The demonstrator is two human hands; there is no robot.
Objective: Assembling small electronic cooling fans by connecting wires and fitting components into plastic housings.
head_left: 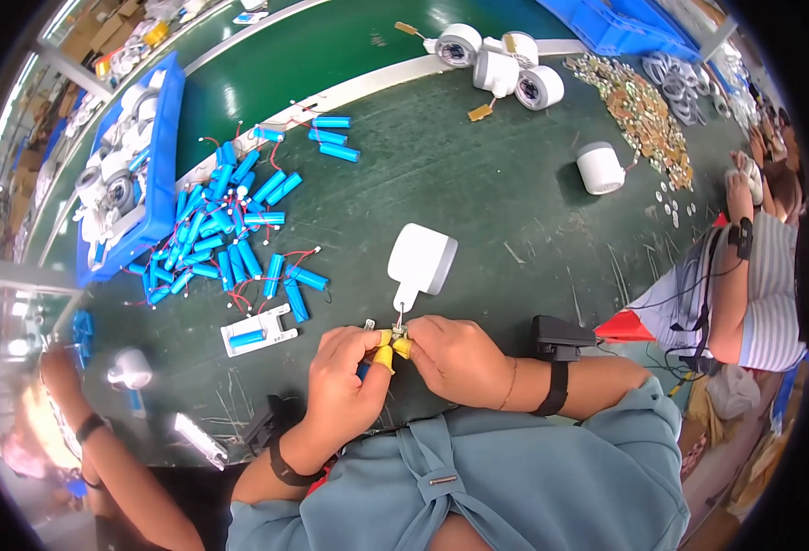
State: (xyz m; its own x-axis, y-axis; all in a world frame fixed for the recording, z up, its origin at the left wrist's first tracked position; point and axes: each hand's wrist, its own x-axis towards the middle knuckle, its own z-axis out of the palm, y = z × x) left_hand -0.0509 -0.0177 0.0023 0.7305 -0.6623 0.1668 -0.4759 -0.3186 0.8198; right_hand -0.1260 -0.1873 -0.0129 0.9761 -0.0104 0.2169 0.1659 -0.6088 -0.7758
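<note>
My left hand [345, 372] and my right hand [455, 360] meet near the table's front edge, both closed in a pinch with yellow covers on some fingertips. Between them is a small circuit board [399, 331], partly hidden by the fingers. Wires run from it to a white round housing with a short neck [416, 262], which lies just beyond my hands. A bit of blue, perhaps a battery cell [362, 371], peeks out under my left hand. Left of that hand lies a white plastic frame [280, 330] with a blue cell in it.
Blue battery cells [211, 241] with red wires are heaped at left beside a blue bin [167, 184] of white housings. Small circuit boards [639, 115] spread at far right near a lone white housing [600, 169]. Co-workers' arms show at left [115, 464] and right [728, 285].
</note>
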